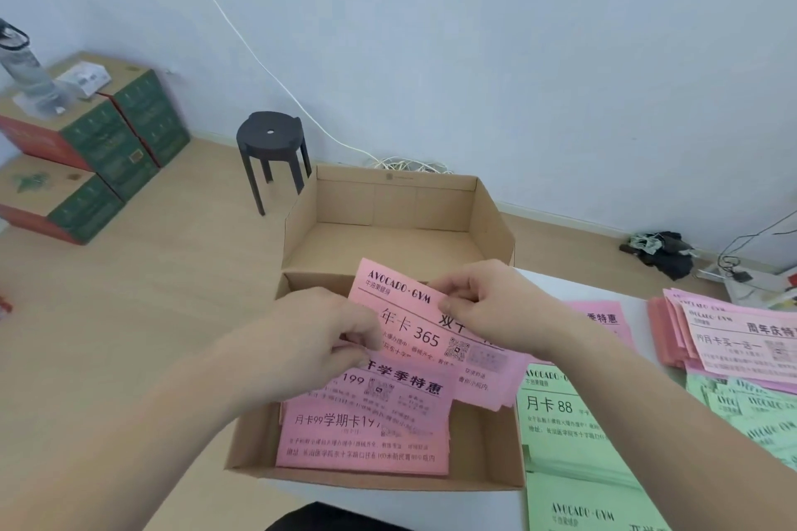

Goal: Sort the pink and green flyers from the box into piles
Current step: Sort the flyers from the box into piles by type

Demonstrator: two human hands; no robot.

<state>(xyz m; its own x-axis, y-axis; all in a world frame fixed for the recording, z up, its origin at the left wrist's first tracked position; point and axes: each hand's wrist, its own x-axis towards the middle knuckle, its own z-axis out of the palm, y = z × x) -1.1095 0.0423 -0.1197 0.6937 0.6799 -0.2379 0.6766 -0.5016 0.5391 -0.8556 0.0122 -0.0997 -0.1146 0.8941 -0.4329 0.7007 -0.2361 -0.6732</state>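
The left hand (319,341) and right hand (487,306) each pinch an edge of a pink flyer (409,315) tilted above the box (483,444).

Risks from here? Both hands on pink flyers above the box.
1. The left hand and right hand pinch a fanned bunch of pink flyers over the box; a loose sheet may slip back in.
2. On the table, the far pink pile overlaps the green flyers beside it, so colours could mix when more sheets land there.
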